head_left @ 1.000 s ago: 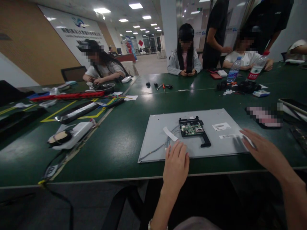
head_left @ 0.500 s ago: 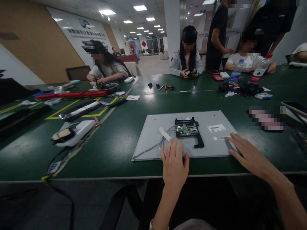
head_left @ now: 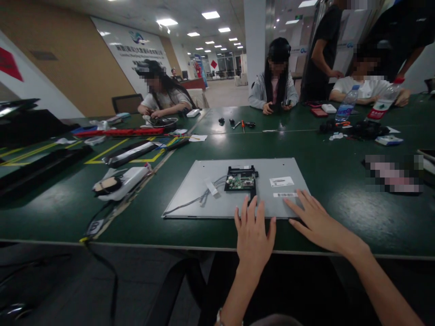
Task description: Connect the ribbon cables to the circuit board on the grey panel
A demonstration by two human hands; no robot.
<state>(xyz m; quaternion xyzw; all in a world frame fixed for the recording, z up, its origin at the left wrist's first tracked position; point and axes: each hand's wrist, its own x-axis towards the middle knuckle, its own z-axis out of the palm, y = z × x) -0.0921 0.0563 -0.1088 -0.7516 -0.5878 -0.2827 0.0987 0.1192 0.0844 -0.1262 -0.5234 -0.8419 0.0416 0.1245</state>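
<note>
A flat grey metal panel [head_left: 197, 183] lies on the green table [head_left: 340, 181] in front of me. A small green circuit board in a black frame [head_left: 240, 179] sits at its middle, with grey wires [head_left: 190, 203] running off to the left. Two white barcode labels [head_left: 281, 182] are stuck on its right part. My left hand [head_left: 253, 233] rests flat on the panel's near edge, fingers spread, just below the black frame. My right hand [head_left: 314, 219] lies flat on the panel's near right corner, fingers stretched out. Neither hand holds anything.
A white device with cables [head_left: 117, 183] lies to the left beside yellow floor-tape lines. Small tools [head_left: 241, 123] sit at mid-table. Water bottles [head_left: 345, 108] and black items [head_left: 363, 129] are at the right. Several people sit or stand along the far side of the table.
The panel now sits further left in view. Both hands have slid left with it, the right hand coming in from the right edge to the near right corner.
</note>
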